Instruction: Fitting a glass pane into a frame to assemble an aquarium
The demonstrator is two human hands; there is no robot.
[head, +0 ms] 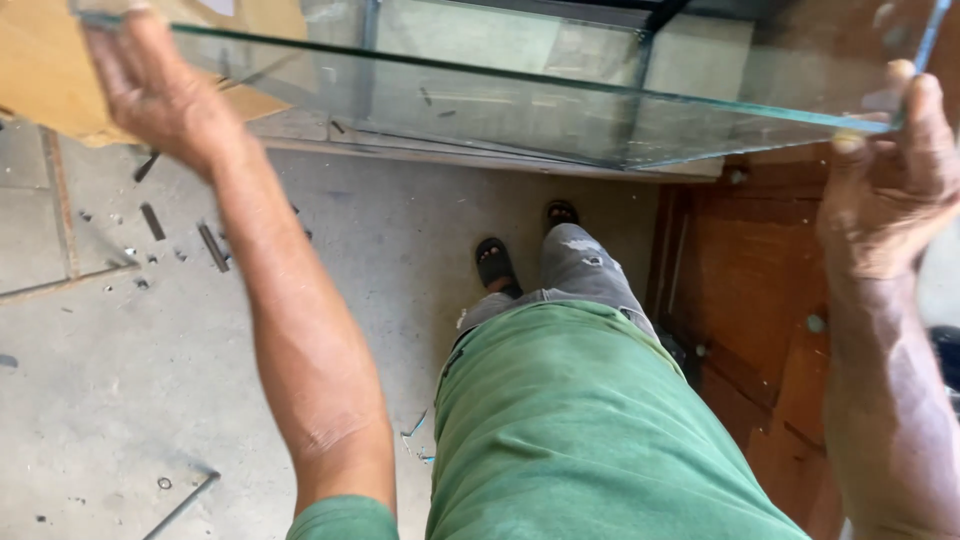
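Between left hand point(160, 95), right hand point(890, 170), glass sheet point(520, 100)

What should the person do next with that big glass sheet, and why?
Probably step slowly, keeping the glass sheet level. The left hand and right hand each grip an end of it, held out in front, and small metal bits and glass chips lie on the concrete floor near the sandalled foot.

Concrete floor point(150, 380) with metal scraps point(212, 247)
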